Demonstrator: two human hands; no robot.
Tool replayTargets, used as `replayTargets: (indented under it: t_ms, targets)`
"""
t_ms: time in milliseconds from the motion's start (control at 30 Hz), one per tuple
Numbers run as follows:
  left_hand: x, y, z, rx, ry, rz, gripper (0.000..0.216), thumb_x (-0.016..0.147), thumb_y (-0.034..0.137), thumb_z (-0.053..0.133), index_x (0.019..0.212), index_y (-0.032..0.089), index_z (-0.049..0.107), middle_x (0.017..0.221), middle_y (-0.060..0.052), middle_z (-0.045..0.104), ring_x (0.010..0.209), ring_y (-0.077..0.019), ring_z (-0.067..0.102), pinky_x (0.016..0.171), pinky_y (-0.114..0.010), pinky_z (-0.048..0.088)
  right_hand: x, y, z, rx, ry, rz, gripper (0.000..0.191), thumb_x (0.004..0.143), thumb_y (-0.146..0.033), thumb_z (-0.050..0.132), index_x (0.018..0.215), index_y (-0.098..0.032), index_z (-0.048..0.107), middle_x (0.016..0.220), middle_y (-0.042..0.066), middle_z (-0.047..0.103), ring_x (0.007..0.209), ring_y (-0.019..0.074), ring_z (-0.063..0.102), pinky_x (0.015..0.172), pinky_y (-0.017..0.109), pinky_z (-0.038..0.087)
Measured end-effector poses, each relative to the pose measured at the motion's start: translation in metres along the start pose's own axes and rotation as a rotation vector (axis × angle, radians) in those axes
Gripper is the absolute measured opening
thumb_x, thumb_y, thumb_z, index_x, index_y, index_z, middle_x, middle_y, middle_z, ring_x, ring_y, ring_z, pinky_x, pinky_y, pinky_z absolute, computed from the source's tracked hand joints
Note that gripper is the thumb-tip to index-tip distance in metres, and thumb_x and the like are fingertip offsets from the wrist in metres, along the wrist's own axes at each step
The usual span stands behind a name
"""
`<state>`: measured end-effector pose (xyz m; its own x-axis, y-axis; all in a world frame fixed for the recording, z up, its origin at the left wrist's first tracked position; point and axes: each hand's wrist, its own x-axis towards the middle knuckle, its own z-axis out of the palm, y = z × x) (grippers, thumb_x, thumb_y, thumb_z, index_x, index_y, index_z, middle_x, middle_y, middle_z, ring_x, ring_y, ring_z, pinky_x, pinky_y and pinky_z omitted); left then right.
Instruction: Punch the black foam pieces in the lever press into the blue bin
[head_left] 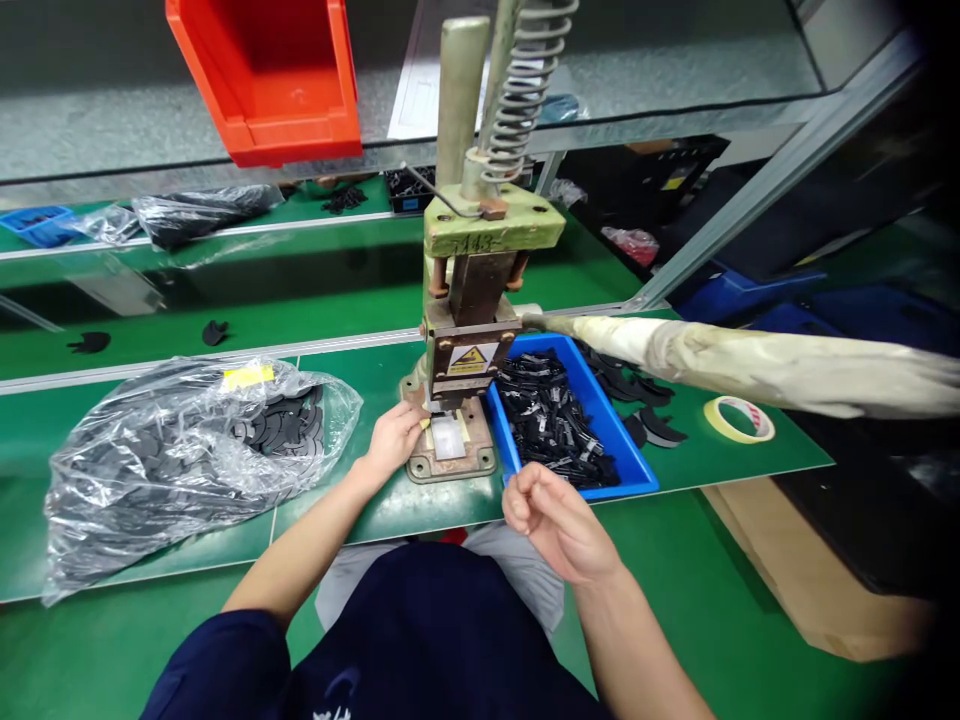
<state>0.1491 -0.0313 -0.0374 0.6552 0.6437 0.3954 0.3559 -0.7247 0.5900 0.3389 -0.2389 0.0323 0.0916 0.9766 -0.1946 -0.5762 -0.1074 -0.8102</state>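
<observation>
My left hand [394,440] is at the left side of a green hand press [491,235]. Its fingers are pinched together at the press base [421,466], by a small yellowish bit; what they grip, if anything, is too small to name. On the base, under the ram with its warning label [471,360], lies a pale plate [448,438]. My right hand [559,522] hovers by the near edge of a blue bin [621,492] full of small black parts [551,415]. Its fingers are curled in, and I cannot make out anything held in them.
A clear plastic bag [187,450] of dark curved pieces lies on the left. The press's wrapped lever [750,360] reaches far right, above loose black pieces [652,428] and a tape roll [739,419]. An orange bin [300,140] sits on the overhead shelf.
</observation>
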Motion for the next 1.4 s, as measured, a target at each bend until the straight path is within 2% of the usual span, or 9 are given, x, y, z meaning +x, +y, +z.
replayTargets:
  t_ms: [200,333,433,567,700,900,1067,1233,1400]
  targets:
    - [0.004,0.003,-0.003,0.143,-0.15,0.041,0.033,0.091,0.01,0.045,0.109,0.018,0.072,0.106,-0.008,0.062,0.101,-0.0196,0.061,0.089,-0.03,0.053,0.009,-0.031,-0.013,-0.118,0.112,-0.263,0.026,0.083,-0.047,0.074,0.087,-0.023,0.064,0.078,0.002,0.063,0.066,0.0137,0.056,0.056,0.027,0.043]
    - [0.005,0.006,-0.003,0.183,-0.174,0.029,0.04,0.086,0.008,0.044,0.113,0.02,0.072,0.107,-0.007,0.058,0.101,-0.0193,0.059,0.09,-0.03,0.052,0.028,-0.081,0.011,-0.333,0.258,-0.843,0.041,0.079,-0.049,0.077,0.111,-0.025,0.067,0.115,0.007,0.065,0.112,0.0225,0.061,0.088,0.038,0.053]
    - [0.003,0.007,-0.001,0.158,-0.157,0.047,0.042,0.086,0.007,0.043,0.113,0.02,0.072,0.106,-0.008,0.058,0.103,-0.0195,0.059,0.092,-0.03,0.052,0.037,-0.121,0.047,-0.416,0.117,-1.185,0.06,0.079,-0.064,0.07,0.124,-0.024,0.063,0.126,0.008,0.059,0.132,0.0272,0.051,0.114,0.051,0.039]
    - [0.0,0.004,0.001,0.135,-0.123,0.066,0.042,0.086,0.007,0.043,0.114,0.02,0.072,0.11,-0.008,0.059,0.104,-0.0189,0.059,0.092,-0.031,0.052,0.041,-0.144,0.074,-0.442,0.006,-1.216,0.06,0.076,-0.076,0.064,0.101,-0.021,0.065,0.091,0.004,0.058,0.094,0.0217,0.061,0.104,0.05,0.046]
    - [-0.004,0.001,0.006,0.131,-0.09,0.074,0.043,0.086,0.007,0.044,0.114,0.021,0.072,0.111,-0.008,0.06,0.102,-0.0185,0.059,0.09,-0.03,0.053,0.038,-0.111,0.058,-0.647,0.025,-1.305,0.058,0.077,-0.082,0.053,0.075,-0.025,0.056,0.063,-0.002,0.048,0.067,0.019,0.054,0.087,0.053,0.051]
    - [-0.004,-0.003,0.01,0.101,-0.037,0.097,0.042,0.088,0.007,0.043,0.111,0.023,0.074,0.109,-0.008,0.06,0.1,-0.0185,0.06,0.087,-0.03,0.053,0.04,-0.028,0.02,-0.744,0.368,-1.461,0.029,0.087,-0.05,0.054,0.071,-0.027,0.049,0.068,-0.001,0.052,0.078,0.0236,0.059,0.09,0.056,0.048]
    - [-0.009,0.003,0.003,0.048,-0.085,0.042,0.041,0.086,0.007,0.046,0.115,0.019,0.073,0.113,-0.009,0.062,0.106,-0.0194,0.061,0.094,-0.032,0.053,0.046,-0.018,0.009,-0.763,0.444,-1.507,0.034,0.083,-0.053,0.051,0.065,-0.026,0.043,0.064,0.001,0.051,0.072,0.0265,0.059,0.078,0.059,0.05]
    - [-0.028,-0.006,-0.039,0.096,-0.032,-0.091,0.033,0.09,0.011,0.049,0.112,0.018,0.071,0.112,-0.01,0.066,0.106,-0.0197,0.063,0.096,-0.034,0.053,0.069,-0.023,-0.005,-0.655,0.39,-1.833,0.053,0.081,-0.071,0.044,0.057,-0.027,0.028,0.051,0.0,0.039,0.051,0.0249,0.053,0.052,0.05,0.045]
    - [-0.053,-0.031,-0.112,0.536,-0.055,-0.596,0.022,0.089,0.017,0.054,0.102,0.014,0.072,0.105,-0.014,0.066,0.101,-0.0257,0.064,0.092,-0.037,0.052,0.086,-0.022,-0.017,-0.602,0.366,-1.984,0.053,0.084,-0.069,0.038,0.059,-0.027,0.02,0.049,-0.001,0.027,0.039,0.0205,0.039,0.038,0.042,0.032]
